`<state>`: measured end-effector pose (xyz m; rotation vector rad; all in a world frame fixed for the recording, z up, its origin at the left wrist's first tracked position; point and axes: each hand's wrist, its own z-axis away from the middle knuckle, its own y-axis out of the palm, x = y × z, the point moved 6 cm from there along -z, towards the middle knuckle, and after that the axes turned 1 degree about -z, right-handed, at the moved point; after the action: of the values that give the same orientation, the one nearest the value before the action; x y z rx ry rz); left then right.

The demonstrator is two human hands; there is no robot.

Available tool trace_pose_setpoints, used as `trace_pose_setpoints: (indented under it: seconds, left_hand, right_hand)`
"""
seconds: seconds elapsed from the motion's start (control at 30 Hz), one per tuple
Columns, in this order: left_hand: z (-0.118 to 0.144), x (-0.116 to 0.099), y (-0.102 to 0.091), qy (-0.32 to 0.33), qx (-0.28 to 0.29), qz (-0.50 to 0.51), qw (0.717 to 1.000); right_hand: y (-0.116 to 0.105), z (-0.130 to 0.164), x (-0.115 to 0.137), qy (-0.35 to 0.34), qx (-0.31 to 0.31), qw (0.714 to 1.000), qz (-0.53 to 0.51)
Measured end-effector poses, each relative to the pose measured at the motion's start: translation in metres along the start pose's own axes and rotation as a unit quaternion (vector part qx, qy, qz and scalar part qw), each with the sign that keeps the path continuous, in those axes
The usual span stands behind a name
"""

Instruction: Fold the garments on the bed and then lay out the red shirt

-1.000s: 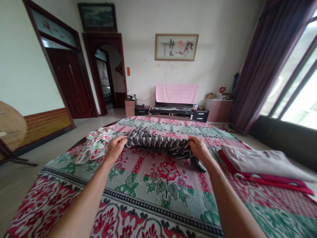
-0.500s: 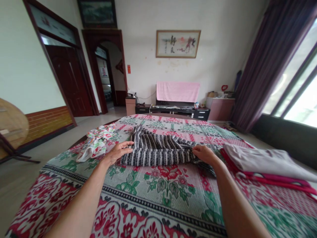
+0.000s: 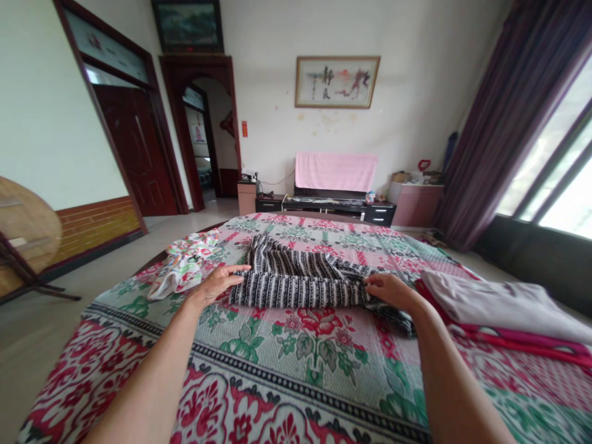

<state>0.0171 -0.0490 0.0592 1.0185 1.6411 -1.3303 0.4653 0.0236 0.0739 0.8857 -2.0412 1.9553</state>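
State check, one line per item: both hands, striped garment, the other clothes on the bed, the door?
left hand: open, flat by garment's left edge
right hand: on garment's right end, grip unclear
striped garment: folded, flat
floral cloth: crumpled
pale garment: folded
dark door: closed

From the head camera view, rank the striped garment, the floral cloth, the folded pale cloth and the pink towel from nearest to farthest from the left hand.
1. Striped garment: touching the left hand, just to its right.
2. Floral cloth: crumpled on the bed, a little to the hand's left.
3. Folded pale cloth: across the bed, on the right.
4. Pink towel: draped by the far wall.
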Motion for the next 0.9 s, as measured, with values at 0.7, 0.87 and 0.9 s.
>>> trace_pose_setpoints:
  seconds: [0.7,0.87,0.9]
  left_hand:
    - [-0.005,0.028,-0.018,-0.078,-0.232,0.266,0.932]
    - [-0.010,0.040,-0.017,-0.068,-0.241,0.265,0.931]
    - [-0.012,0.043,-0.017,-0.069,-0.242,0.261,0.932]
  right_hand:
    - [-0.018,0.009,-0.011,0.010,-0.003,1.000,0.001]
    - [-0.022,0.008,-0.017,0.013,-0.054,0.998,0.005]
    - [-0.021,0.008,-0.018,0.009,-0.043,0.999,0.008]
